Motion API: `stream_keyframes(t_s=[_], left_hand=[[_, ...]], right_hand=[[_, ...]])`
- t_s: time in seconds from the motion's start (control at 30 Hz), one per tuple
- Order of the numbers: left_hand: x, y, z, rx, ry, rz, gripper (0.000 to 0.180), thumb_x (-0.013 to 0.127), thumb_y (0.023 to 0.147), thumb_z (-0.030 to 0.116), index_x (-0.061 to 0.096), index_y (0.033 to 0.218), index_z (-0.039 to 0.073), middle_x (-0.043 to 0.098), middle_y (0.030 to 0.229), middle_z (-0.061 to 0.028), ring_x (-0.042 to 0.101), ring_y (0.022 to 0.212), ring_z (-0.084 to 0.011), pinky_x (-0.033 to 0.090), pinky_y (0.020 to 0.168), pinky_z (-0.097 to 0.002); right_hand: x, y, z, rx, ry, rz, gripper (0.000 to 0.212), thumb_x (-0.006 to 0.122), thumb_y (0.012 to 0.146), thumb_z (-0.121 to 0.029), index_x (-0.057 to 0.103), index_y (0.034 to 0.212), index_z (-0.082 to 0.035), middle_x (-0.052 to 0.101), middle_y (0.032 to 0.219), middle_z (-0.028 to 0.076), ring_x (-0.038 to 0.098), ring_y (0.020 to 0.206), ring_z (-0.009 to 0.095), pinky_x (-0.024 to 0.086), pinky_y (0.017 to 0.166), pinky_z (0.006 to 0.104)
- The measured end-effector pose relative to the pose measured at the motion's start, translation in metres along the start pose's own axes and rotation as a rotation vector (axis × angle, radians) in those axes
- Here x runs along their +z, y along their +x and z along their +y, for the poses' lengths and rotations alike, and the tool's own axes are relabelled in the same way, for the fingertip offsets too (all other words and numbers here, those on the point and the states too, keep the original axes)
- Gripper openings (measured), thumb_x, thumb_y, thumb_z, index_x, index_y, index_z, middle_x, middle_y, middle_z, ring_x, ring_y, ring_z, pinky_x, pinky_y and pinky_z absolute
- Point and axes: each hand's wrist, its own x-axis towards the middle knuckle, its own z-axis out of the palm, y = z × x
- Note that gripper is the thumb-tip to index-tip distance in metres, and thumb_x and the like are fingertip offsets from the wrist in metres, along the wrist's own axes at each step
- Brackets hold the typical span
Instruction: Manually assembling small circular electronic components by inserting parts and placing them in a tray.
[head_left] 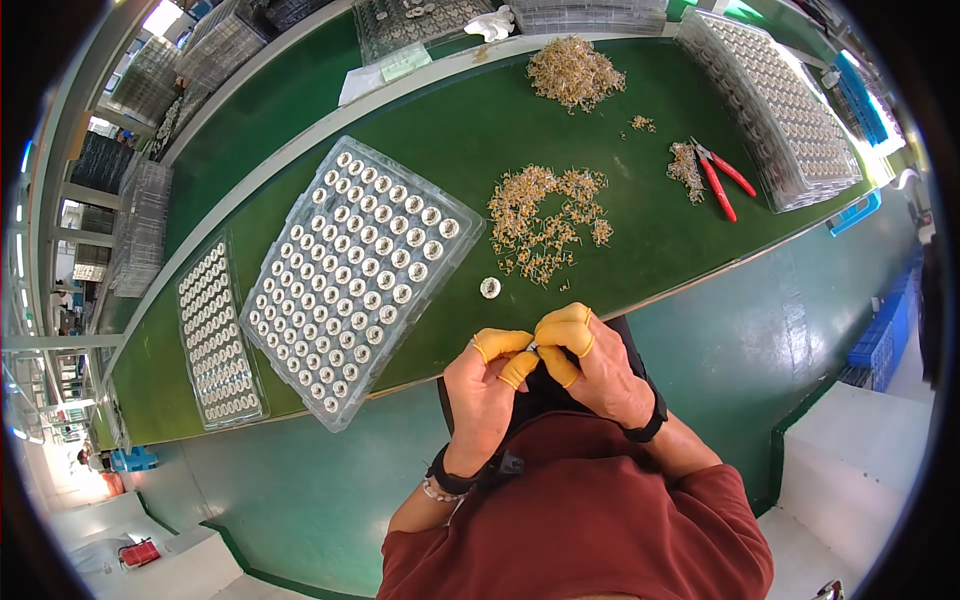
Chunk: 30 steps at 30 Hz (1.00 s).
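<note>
My left hand [484, 388] and my right hand [603, 372] meet at the table's front edge, with yellow finger cots on the thumbs and fingers. Pinched between their fingertips is a small white part [533, 347], mostly covered. One round white part with a dark centre [490, 288] lies alone on the green table just beyond my hands. Past it spreads a loose pile of small orange components with wire leads [530, 225]. To the left lies a clear plastic tray [352, 408] filled with rows of round white parts.
A narrower filled tray [262, 408] sits farther left. Red-handled pliers [718, 185] rest at right beside a small heap of wire pieces [686, 172]. A larger component heap [575, 72] lies at the back. Stacked filled trays [790, 185] stand at the far right on the green table [640, 255].
</note>
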Motion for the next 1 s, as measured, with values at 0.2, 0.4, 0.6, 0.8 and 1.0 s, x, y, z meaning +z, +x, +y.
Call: stream_keyframes(t_s=[0.2, 0.4, 0.6, 0.8, 1.0], left_hand=[[0.008, -0.006, -0.011, 0.004, -0.163, 0.017, 0.023, 0.065, 0.085, -0.005, 0.059, 0.107, -0.005, 0.063, 0.101, -0.0101, 0.062, 0.079, -0.0135, 0.053, 0.063, -0.0248], [0.002, -0.012, -0.03, -0.048, -0.292, 0.071, 0.024, 0.057, 0.092, 0.002, 0.057, 0.115, -0.006, 0.064, 0.102, -0.0134, 0.066, 0.087, -0.0226, 0.058, 0.062, -0.0306], [-0.005, -0.002, -0.028, -0.038, -0.3, 0.071, 0.025, 0.052, 0.096, 0.01, 0.056, 0.116, -0.005, 0.064, 0.1, -0.0154, 0.066, 0.085, -0.0248, 0.056, 0.06, -0.0303], [0.001, 0.003, -0.024, -0.078, -0.363, 0.048, 0.024, 0.049, 0.097, 0.008, 0.053, 0.118, -0.003, 0.062, 0.098, -0.0137, 0.064, 0.08, -0.021, 0.053, 0.058, -0.0281], [0.0, 0.001, -0.025, -0.121, -0.311, 0.017, 0.023, 0.049, 0.096, 0.006, 0.054, 0.117, -0.003, 0.062, 0.095, -0.013, 0.063, 0.077, -0.0187, 0.05, 0.056, -0.0256]], right_hand=[[0.003, -0.009, -0.003, 0.221, 0.259, 0.103, 0.028, 0.068, 0.076, 0.007, 0.053, 0.098, -0.004, 0.058, 0.088, 0.008, 0.06, 0.074, 0.021, 0.049, 0.063, 0.0297], [-0.003, -0.016, 0.001, 0.298, 0.054, 0.029, 0.026, 0.071, 0.075, 0.004, 0.058, 0.096, -0.003, 0.059, 0.085, 0.009, 0.06, 0.077, 0.024, 0.049, 0.065, 0.0321], [-0.02, 0.003, 0.025, 0.157, -0.473, -0.013, 0.021, 0.069, 0.075, -0.007, 0.061, 0.095, -0.006, 0.054, 0.087, 0.009, 0.054, 0.08, 0.029, 0.046, 0.069, 0.0397], [-0.033, 0.021, 0.04, 0.06, -0.573, -0.246, 0.011, 0.063, 0.078, -0.01, 0.058, 0.087, -0.007, 0.051, 0.08, 0.008, 0.053, 0.075, 0.027, 0.045, 0.069, 0.0386], [-0.05, 0.033, 0.039, -0.132, -0.64, -0.467, 0.013, 0.057, 0.074, -0.009, 0.058, 0.086, -0.007, 0.051, 0.078, 0.006, 0.054, 0.077, 0.022, 0.044, 0.07, 0.0336]])
